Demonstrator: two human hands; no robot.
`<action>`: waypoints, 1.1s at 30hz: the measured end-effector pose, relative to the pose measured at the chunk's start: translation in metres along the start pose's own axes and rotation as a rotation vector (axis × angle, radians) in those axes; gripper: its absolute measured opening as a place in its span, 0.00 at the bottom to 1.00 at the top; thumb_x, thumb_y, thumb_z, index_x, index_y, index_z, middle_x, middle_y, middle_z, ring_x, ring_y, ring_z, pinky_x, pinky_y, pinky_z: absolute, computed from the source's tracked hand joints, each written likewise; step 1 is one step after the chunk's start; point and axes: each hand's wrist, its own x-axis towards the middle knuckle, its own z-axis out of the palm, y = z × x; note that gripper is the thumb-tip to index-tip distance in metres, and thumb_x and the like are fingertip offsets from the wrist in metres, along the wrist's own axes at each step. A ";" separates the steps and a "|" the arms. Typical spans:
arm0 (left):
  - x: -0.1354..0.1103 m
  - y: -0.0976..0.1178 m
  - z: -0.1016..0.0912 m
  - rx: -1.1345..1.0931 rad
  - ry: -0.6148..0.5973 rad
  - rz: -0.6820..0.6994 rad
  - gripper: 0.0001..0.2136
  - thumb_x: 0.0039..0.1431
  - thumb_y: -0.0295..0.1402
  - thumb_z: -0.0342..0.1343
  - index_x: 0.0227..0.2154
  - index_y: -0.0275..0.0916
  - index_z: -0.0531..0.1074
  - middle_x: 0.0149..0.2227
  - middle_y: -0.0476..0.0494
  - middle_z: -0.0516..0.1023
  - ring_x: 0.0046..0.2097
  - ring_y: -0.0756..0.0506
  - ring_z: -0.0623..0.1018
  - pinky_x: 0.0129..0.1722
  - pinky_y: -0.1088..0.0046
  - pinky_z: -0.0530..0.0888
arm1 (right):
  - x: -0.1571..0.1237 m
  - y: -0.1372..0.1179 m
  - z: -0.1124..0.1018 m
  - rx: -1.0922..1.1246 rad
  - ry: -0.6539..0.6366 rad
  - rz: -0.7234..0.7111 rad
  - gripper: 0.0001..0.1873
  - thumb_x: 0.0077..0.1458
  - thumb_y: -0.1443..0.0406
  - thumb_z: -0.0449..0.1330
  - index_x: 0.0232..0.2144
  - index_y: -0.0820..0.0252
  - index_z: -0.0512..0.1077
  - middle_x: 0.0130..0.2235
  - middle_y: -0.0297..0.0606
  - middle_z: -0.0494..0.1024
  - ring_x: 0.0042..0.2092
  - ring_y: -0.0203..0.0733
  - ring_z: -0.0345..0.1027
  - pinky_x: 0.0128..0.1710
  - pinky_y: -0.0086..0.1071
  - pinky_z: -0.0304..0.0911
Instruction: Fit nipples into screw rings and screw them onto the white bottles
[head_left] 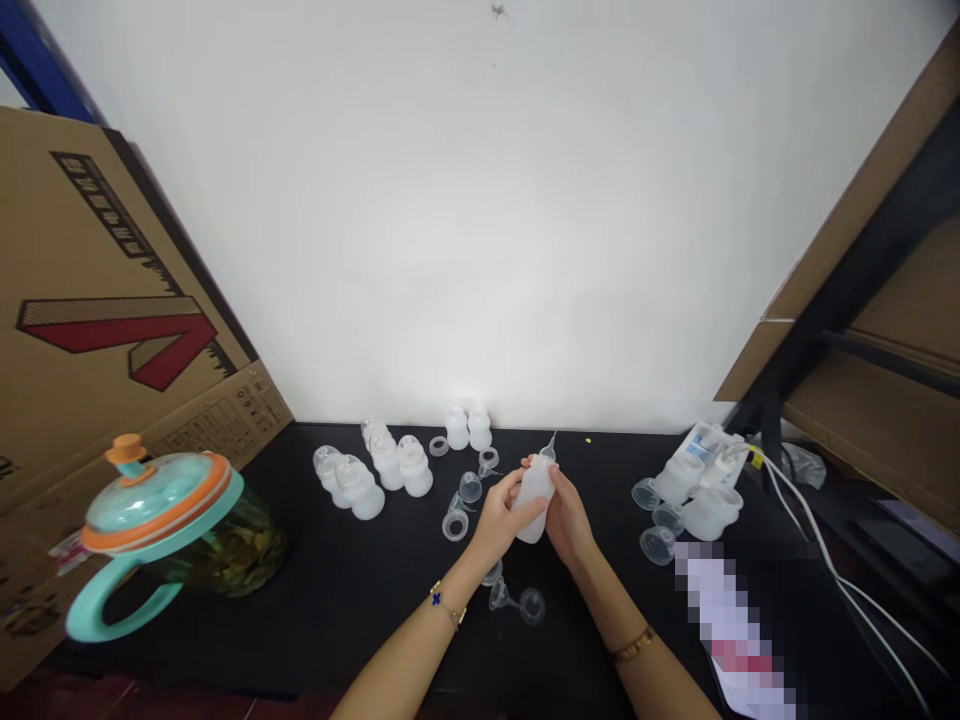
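Note:
My left hand (pixel 498 512) and my right hand (pixel 567 515) are both closed around a white translucent bottle (pixel 534 492), which tilts slightly to the right above the black table. A clear pointed tip (pixel 551 446) sticks up from its neck. My left thumb lies across the bottle's front, while my right fingers wrap its right side and partly hide behind it. Just left of my hands lie clear caps (pixel 470 487) and pale rings (pixel 454 524). Below my wrists are more clear funnel-shaped pieces (pixel 532 606), partly covered by my left forearm.
Several white bottles with clear caps (pixel 362 490) stand left of centre. Two more (pixel 457 428) stand by the wall. A teal-lidded jug (pixel 161 500) is at left, beside a cardboard box (pixel 90 300). Bottles with a white device (pixel 709 450), cables (pixel 817 540) and a blurred-out object (pixel 739 640) occupy the right.

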 end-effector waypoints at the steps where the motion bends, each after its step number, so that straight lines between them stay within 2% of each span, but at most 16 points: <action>1: 0.000 0.000 0.000 0.000 0.002 -0.003 0.25 0.51 0.42 0.68 0.49 0.34 0.73 0.38 0.40 0.83 0.36 0.43 0.80 0.38 0.70 0.75 | 0.000 0.000 0.000 0.001 0.006 -0.002 0.25 0.49 0.47 0.68 0.41 0.58 0.80 0.46 0.43 0.82 0.45 0.54 0.75 0.47 0.44 0.69; 14: -0.004 0.001 0.005 0.146 0.079 0.069 0.22 0.53 0.36 0.66 0.49 0.36 0.72 0.44 0.40 0.83 0.44 0.41 0.81 0.43 0.69 0.75 | -0.001 0.002 0.001 -0.076 0.067 -0.087 0.22 0.48 0.50 0.70 0.38 0.60 0.82 0.41 0.45 0.83 0.43 0.54 0.75 0.47 0.45 0.67; 17: -0.003 0.001 0.003 0.150 0.087 0.068 0.23 0.52 0.37 0.67 0.50 0.36 0.72 0.43 0.39 0.83 0.43 0.41 0.81 0.42 0.69 0.76 | -0.001 0.001 0.001 -0.090 0.083 -0.105 0.21 0.48 0.51 0.70 0.38 0.60 0.82 0.41 0.44 0.83 0.43 0.54 0.75 0.48 0.45 0.67; 20: 0.001 0.002 0.000 0.079 0.033 0.019 0.25 0.49 0.40 0.69 0.49 0.34 0.72 0.39 0.39 0.83 0.39 0.42 0.82 0.39 0.69 0.77 | -0.001 -0.003 0.002 -0.061 0.061 -0.080 0.22 0.47 0.50 0.70 0.38 0.60 0.82 0.42 0.44 0.83 0.44 0.54 0.75 0.47 0.44 0.67; 23: 0.003 0.004 -0.002 -0.042 -0.046 -0.076 0.28 0.46 0.44 0.71 0.47 0.33 0.73 0.36 0.40 0.83 0.32 0.43 0.81 0.35 0.68 0.78 | -0.003 -0.009 0.003 -0.024 0.007 0.012 0.26 0.46 0.46 0.69 0.41 0.58 0.81 0.45 0.44 0.82 0.46 0.54 0.75 0.45 0.42 0.68; 26: 0.002 0.005 -0.001 -0.082 -0.042 -0.126 0.29 0.44 0.46 0.71 0.47 0.34 0.74 0.35 0.40 0.82 0.31 0.43 0.81 0.34 0.67 0.79 | -0.005 -0.013 0.004 -0.025 -0.027 0.053 0.26 0.46 0.45 0.68 0.40 0.57 0.80 0.45 0.44 0.82 0.47 0.54 0.75 0.45 0.41 0.68; 33: 0.000 0.003 0.005 -0.024 -0.001 -0.036 0.28 0.47 0.44 0.70 0.49 0.33 0.75 0.38 0.38 0.83 0.38 0.40 0.82 0.41 0.66 0.77 | -0.001 -0.006 0.001 -0.013 -0.005 0.016 0.23 0.48 0.46 0.68 0.38 0.57 0.80 0.42 0.42 0.83 0.46 0.53 0.75 0.48 0.43 0.68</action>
